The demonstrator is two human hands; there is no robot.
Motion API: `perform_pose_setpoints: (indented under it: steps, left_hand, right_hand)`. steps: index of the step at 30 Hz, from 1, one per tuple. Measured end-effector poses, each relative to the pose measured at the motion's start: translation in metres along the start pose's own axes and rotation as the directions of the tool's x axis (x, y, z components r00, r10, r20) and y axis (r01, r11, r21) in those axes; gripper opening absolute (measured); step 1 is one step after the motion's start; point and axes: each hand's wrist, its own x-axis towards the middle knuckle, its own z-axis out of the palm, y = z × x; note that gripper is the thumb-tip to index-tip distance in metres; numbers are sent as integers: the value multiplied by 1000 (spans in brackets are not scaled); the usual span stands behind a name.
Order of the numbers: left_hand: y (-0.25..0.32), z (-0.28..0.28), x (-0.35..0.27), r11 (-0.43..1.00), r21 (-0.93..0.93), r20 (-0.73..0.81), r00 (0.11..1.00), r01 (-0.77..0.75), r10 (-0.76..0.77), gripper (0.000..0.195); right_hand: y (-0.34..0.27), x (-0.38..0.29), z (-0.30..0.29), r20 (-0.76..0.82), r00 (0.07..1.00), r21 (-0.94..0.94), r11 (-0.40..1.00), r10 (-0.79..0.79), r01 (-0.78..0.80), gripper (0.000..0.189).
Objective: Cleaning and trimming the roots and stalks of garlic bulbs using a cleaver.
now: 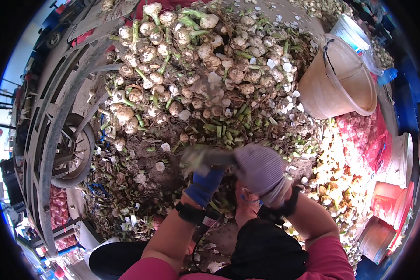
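My left hand, in a blue glove, is low in front of me with its fingers closed around a pale, motion-blurred plant piece, apparently a bulb. A grey ribbed glove covers my right hand, which grips a knife. Its dark, blurred blade points left, over the left fingers, and hides part of them. Beyond both hands spreads a heap of soil-covered bulbs, many with thick green stems. Cut green stem pieces and dry skins lie between the heap and my hands.
A metal-framed cart with a wheel stands left. Right are a large beige bucket, a red mesh sack, a white bucket and a red bucket. Trimmed bulbs lie in sunlight beside my right arm.
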Motion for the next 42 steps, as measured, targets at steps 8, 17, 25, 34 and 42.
perform_pose_setpoints:
  steps: [8, 17, 25, 34, 42]
  left_hand:
    - [10, 8, -10, 630, -711, 175, 947, 311, -270, 65]
    - [96, 68, -19, 943, -332, -161, 986, -18, -38, 52]
    - [86, 18, -24, 953, 297, -149, 989, 63, -19, 39]
    - [48, 4, -10, 987, -141, -105, 990, 81, -96, 39]
    - [56, -34, 53, 485, 862, -274, 941, 149, 200, 42]
  right_hand:
    - [58, 4, 36, 113, 969, -74, 974, 219, -212, 20]
    - [70, -48, 98, 411, 857, 835, 249, 311, -491, 30]
    - [13, 12, 8, 54, 942, 633, 718, 330, -288, 20]
    - [71, -48, 45, 312, 791, 229, 767, 526, -600, 27]
    - [105, -37, 28, 60, 702, 683, 484, 710, -547, 22]
